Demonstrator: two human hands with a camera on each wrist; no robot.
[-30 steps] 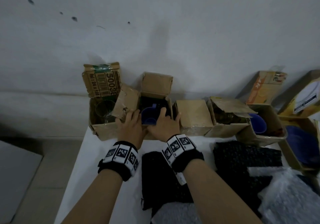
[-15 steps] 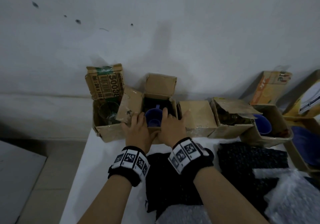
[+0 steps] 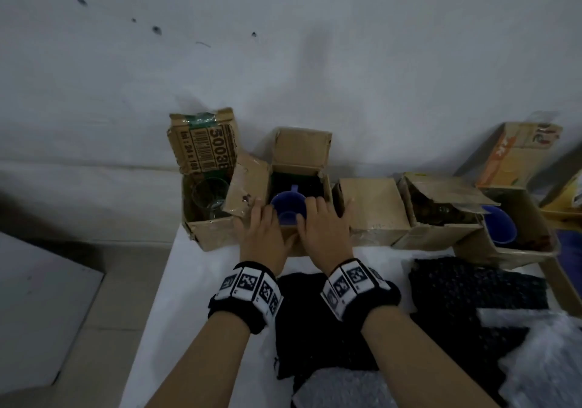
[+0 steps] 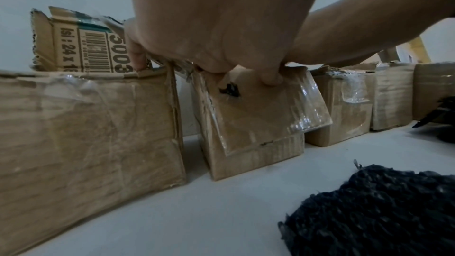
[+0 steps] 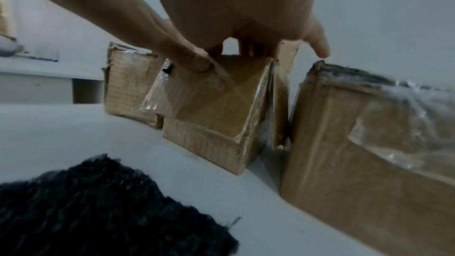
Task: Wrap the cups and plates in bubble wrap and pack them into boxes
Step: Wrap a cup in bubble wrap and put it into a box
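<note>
A blue cup [image 3: 288, 210] stands inside a small open cardboard box [image 3: 302, 155] at the back of the white table [image 3: 189, 281]. My left hand [image 3: 261, 231] and right hand [image 3: 324, 228] both grip the box's near wall, one on each side of the cup. In the left wrist view the left thumb presses the folded-down front flap [image 4: 251, 124] while the fingers hook over the rim. The right wrist view shows the right thumb on that flap [image 5: 216, 108]. The box sits slightly tilted. Black bubble wrap [image 3: 302, 313] lies on the table under my wrists.
A larger box [image 3: 214, 234] to the left holds a clear glass [image 3: 209, 196]. To the right stand a closed box [image 3: 371, 209], further open boxes, another blue cup [image 3: 499, 224] and a blue plate [image 3: 570, 250]. Clear bubble wrap [image 3: 551, 360] lies front right. The table's edge runs on the left.
My left hand left the box's left flap and came in beside the cup. Both hands now hold the near wall, with the front flap folded down.
</note>
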